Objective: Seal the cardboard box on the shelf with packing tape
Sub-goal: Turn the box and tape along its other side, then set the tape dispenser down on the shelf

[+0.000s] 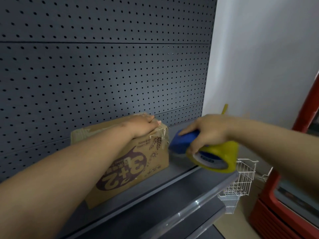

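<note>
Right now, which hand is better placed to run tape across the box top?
The right hand: it grips the tape dispenser just beside the cardboard box. The left hand rests on the box top, probably steadying it.

The left hand (145, 125) and right hand (208, 131) are bare, like the left forearm (77, 161) and right forearm (276, 140).

cardboard box (138, 169) front printed upside down with large "3+2", smaller print beside it illegible

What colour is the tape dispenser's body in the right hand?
The tape dispenser is blue; its tape roll is yellow. Head view shows it.
</note>
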`<state>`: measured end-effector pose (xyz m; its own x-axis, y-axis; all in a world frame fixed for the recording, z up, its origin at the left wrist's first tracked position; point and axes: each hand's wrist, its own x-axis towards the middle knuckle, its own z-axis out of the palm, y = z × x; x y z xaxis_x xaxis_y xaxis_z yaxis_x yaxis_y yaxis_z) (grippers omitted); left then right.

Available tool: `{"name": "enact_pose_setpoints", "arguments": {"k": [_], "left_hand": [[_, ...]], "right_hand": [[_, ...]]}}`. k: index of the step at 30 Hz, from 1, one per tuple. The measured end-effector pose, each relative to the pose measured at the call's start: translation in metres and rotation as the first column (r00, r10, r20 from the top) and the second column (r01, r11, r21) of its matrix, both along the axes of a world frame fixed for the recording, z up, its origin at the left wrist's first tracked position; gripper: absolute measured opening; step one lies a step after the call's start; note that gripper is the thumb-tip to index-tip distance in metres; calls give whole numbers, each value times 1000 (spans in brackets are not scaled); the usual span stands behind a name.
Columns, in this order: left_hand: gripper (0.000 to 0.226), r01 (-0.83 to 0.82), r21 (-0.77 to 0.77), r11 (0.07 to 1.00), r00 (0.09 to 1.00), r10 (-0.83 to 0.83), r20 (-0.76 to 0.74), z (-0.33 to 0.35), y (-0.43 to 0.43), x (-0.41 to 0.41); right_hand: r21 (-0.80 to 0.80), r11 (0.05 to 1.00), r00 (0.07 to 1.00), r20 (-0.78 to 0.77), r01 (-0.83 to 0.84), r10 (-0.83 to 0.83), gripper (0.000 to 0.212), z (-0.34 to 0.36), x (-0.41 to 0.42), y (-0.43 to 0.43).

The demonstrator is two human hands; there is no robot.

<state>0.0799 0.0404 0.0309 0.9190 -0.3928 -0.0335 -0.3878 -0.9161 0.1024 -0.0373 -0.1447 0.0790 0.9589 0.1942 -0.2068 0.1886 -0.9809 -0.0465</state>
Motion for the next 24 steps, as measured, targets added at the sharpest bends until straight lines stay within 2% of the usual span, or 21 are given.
{"name": "enact_pose_setpoints", "arguments": {"k": [3, 7, 10, 13, 18, 21, 24], "left_hand": [[67, 1, 0, 1000, 1000, -1, 2, 2, 0, -1], [66, 0, -46, 999, 1000, -1, -15, 2, 0, -3], [64, -35, -218, 975, 997, 17, -82, 6, 1, -4], [64, -111, -428, 897, 990, 64, -124, 12, 7, -5], [57, -105, -559, 822, 994, 68, -87, 24, 21, -18], [55, -94, -543, 835, 995, 94, -29, 32, 33, -31], [54, -113, -526, 843, 981, 177, 73, 36, 50, -48]], "right_hand": [[118, 987, 994, -19, 109, -108, 52, 28, 11, -32], [19, 982, 966, 176, 187, -187, 69, 10, 35, -45], [-2, 976, 946, 244, 220, -213, 76, -20, 54, -42], [-12, 965, 940, 232, 260, -250, 84, -55, 80, -36], [-18, 954, 920, 269, 300, -284, 60, -104, 118, -29], [-70, 955, 910, 330, 288, -251, 58, -126, 128, -26], [-189, 960, 936, 323, 207, -138, 58, -151, 134, -28]]}}
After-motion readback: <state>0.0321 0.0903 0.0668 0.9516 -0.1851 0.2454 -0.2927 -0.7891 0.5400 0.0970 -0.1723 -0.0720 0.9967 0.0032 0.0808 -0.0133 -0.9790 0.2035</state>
